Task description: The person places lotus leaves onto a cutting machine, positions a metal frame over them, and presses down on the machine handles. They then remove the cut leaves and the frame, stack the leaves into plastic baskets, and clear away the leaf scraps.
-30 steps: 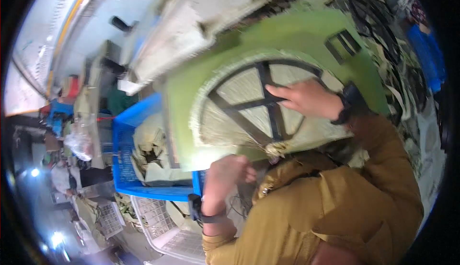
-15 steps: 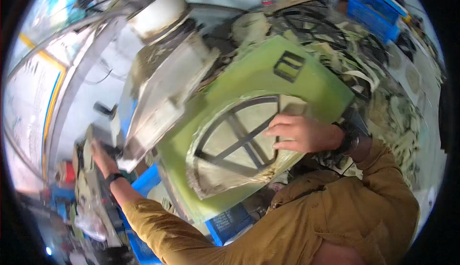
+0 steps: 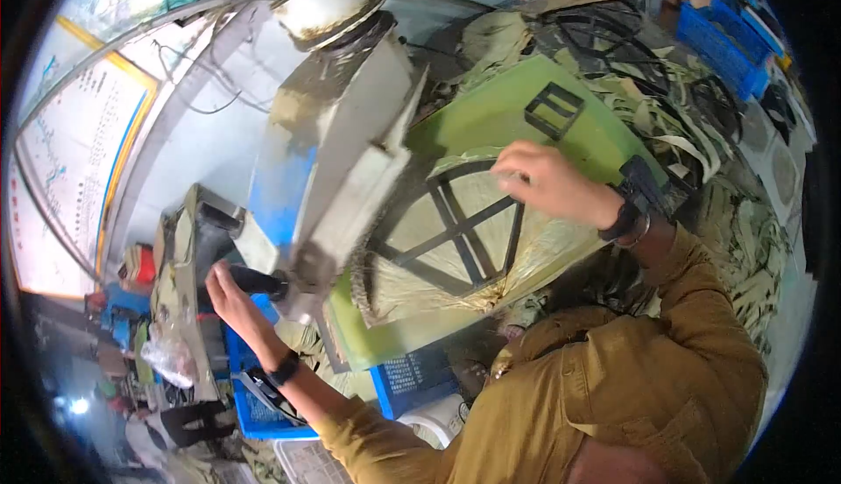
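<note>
My left hand [image 3: 235, 302] is closed round the black handle [image 3: 261, 282] at the lower end of a white metal swing arm [image 3: 350, 164]. This arm reaches over the left edge of a green cutting board [image 3: 460, 129]. On the board lies a pale, crinkled sheet [image 3: 420, 304] with a fan-shaped black cutting die [image 3: 455, 232] on top, crossed by inner bars. Above the die's upper right side hovers my right hand [image 3: 561, 186], its fingers loosely bent and apart, with nothing visible in them. A small rectangular black die [image 3: 554, 112] rests farther back on the board.
Pale green offcuts [image 3: 745, 247] are heaped to the right, and more black dies [image 3: 609, 42] lie behind the board. A blue crate [image 3: 723, 46] stands at the back right. Another blue basket [image 3: 412, 385] is below the board, and a framed chart [image 3: 74, 160] is at left.
The swing arm has moved right toward the board, along with my left hand on its handle. My right hand has lifted off the die and shifted back. The camera view has shifted too.
</note>
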Demonstrator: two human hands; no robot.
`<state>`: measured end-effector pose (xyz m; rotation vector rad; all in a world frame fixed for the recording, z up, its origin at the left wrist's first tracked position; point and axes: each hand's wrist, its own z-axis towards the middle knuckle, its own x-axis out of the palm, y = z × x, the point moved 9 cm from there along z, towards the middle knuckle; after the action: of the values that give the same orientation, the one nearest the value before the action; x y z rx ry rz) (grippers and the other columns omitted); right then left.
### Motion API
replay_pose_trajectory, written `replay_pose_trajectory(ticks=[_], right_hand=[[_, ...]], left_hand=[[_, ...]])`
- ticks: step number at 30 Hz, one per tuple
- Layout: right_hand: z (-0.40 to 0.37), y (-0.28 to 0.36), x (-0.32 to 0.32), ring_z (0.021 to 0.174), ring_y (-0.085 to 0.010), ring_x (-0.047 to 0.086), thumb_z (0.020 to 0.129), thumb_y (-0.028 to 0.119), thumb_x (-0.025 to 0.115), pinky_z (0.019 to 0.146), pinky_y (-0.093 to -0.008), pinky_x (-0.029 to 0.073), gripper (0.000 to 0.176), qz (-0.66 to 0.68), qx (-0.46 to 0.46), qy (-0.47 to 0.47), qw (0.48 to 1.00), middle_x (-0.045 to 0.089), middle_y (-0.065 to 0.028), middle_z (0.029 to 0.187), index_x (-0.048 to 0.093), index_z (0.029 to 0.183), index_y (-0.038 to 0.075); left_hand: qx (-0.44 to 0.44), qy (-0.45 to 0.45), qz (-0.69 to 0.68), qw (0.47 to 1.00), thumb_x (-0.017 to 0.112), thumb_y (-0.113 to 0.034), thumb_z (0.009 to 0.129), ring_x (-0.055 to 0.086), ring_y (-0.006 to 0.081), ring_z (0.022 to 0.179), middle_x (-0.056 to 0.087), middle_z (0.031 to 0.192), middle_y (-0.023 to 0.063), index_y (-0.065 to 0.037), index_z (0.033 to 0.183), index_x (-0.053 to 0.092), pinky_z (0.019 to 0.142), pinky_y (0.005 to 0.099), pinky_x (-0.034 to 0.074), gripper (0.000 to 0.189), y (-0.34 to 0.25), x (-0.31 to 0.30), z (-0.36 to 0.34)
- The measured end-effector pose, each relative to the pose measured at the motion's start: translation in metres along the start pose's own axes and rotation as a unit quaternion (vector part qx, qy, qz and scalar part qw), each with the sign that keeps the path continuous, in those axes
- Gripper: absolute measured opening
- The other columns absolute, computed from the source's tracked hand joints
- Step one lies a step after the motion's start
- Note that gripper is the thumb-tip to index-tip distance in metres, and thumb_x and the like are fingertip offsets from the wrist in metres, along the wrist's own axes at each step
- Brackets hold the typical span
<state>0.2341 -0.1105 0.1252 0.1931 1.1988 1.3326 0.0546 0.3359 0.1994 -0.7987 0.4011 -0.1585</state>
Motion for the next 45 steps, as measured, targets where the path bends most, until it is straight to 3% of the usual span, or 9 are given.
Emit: replay_pose_trajectory(ticks=[3, 6, 8, 9, 10, 13, 16, 22, 45], right_hand=[[-0.005, 0.066, 0.030, 0.102, -0.0311, 0.056, 0.086, 0.016, 0.064, 0.087, -0.0392, 0.047, 0.034, 0.045, -0.161, 0.078, 0.983, 0.055, -0.0177, 0.113, 0.056, 0.113, -0.003], [-0.012, 0.113, 0.060, 0.125, -0.0390, 0.042, 0.089, 0.035, 0.061, 0.103, -0.0433, 0.038, 0.067, 0.044, -0.248, 0.145, 0.957, 0.041, -0.0304, 0.133, 0.038, 0.130, -0.014], [-0.018, 0.140, 0.069, 0.131, -0.0419, 0.035, 0.090, 0.046, 0.055, 0.107, -0.0463, 0.033, 0.084, 0.075, -0.331, 0.115, 0.934, 0.030, -0.0350, 0.139, 0.022, 0.137, -0.015], [-0.018, 0.149, 0.073, 0.132, -0.0411, 0.033, 0.091, 0.049, 0.050, 0.109, -0.0461, 0.032, 0.087, 0.114, -0.333, 0.127, 0.927, 0.029, -0.0366, 0.139, 0.015, 0.139, -0.015], [-0.021, 0.159, 0.064, 0.124, -0.0372, 0.044, 0.093, 0.043, 0.052, 0.101, -0.0435, 0.039, 0.077, 0.182, -0.336, 0.106, 0.918, 0.036, -0.0334, 0.134, 0.021, 0.138, -0.010], [-0.023, 0.134, 0.054, 0.086, -0.0262, 0.056, 0.099, 0.029, 0.045, 0.075, -0.0348, 0.044, 0.040, 0.362, -0.146, 0.116, 0.913, 0.056, -0.0146, 0.100, 0.047, 0.121, -0.005], [-0.024, 0.113, 0.020, 0.070, -0.0125, 0.056, 0.097, 0.011, 0.045, 0.063, -0.0283, 0.046, 0.017, 0.440, -0.087, 0.086, 0.890, 0.058, -0.0082, 0.080, 0.055, 0.100, -0.002], [-0.026, 0.097, 0.015, 0.068, -0.0098, 0.056, 0.089, 0.001, 0.044, 0.062, -0.0262, 0.046, 0.014, 0.478, -0.040, 0.102, 0.872, 0.060, -0.0066, 0.079, 0.057, 0.092, -0.001], [-0.038, 0.086, 0.031, 0.068, -0.0209, 0.058, 0.084, 0.000, 0.044, 0.062, -0.0328, 0.047, 0.015, 0.464, -0.085, 0.109, 0.875, 0.060, -0.0122, 0.082, 0.057, 0.091, -0.003]], left_hand=[[-0.128, 0.049, -0.052, 0.989, 0.051, -0.030, 0.098, 0.052, 0.0145, 0.085, 0.059, 0.097, 0.0077, 0.003, 0.112, 0.057, 0.078, 0.0290, 0.043, 0.036, -0.017, -0.013, -0.034], [-0.005, -0.009, -0.063, 0.998, 0.049, -0.035, 0.098, 0.053, 0.0181, 0.087, 0.058, 0.100, 0.0100, 0.003, 0.118, 0.053, 0.082, 0.0315, 0.043, 0.043, -0.042, -0.018, -0.035], [0.047, -0.072, 0.109, 0.990, 0.046, -0.037, 0.099, 0.054, 0.0202, 0.089, 0.057, 0.103, 0.0117, 0.004, 0.122, 0.049, 0.084, 0.0317, 0.042, 0.047, -0.040, -0.017, -0.027], [0.069, 0.012, 0.082, 0.994, 0.044, -0.037, 0.100, 0.054, 0.0207, 0.090, 0.057, 0.099, 0.0124, 0.004, 0.119, 0.049, 0.086, 0.0316, 0.042, 0.046, -0.033, 0.000, -0.026], [0.012, 0.043, 0.004, 0.999, 0.040, -0.034, 0.101, 0.055, 0.0185, 0.082, 0.057, 0.087, 0.0111, 0.004, 0.106, 0.052, 0.079, 0.0303, 0.043, 0.040, -0.048, 0.020, -0.044], [0.013, -0.103, -0.071, 0.992, 0.032, -0.031, 0.102, 0.047, 0.0133, 0.059, 0.049, 0.067, 0.0056, -0.001, 0.078, 0.050, 0.061, 0.0271, 0.040, 0.042, -0.079, 0.024, -0.089], [0.020, -0.104, -0.055, 0.993, 0.038, -0.024, 0.096, 0.047, 0.0149, 0.058, 0.050, 0.065, 0.0066, -0.001, 0.078, 0.051, 0.059, 0.0273, 0.040, 0.031, -0.110, 0.031, -0.117], [-0.049, -0.067, -0.185, 0.979, 0.039, -0.016, 0.087, 0.051, 0.0177, 0.052, 0.054, 0.064, 0.0100, -0.002, 0.081, 0.052, 0.051, 0.0268, 0.042, 0.020, -0.097, 0.039, -0.125], [-0.069, -0.114, -0.167, 0.977, 0.040, -0.023, 0.088, 0.050, 0.0193, 0.051, 0.053, 0.061, 0.0113, 0.000, 0.082, 0.053, 0.052, 0.0284, 0.043, 0.027, -0.081, 0.041, -0.148]])
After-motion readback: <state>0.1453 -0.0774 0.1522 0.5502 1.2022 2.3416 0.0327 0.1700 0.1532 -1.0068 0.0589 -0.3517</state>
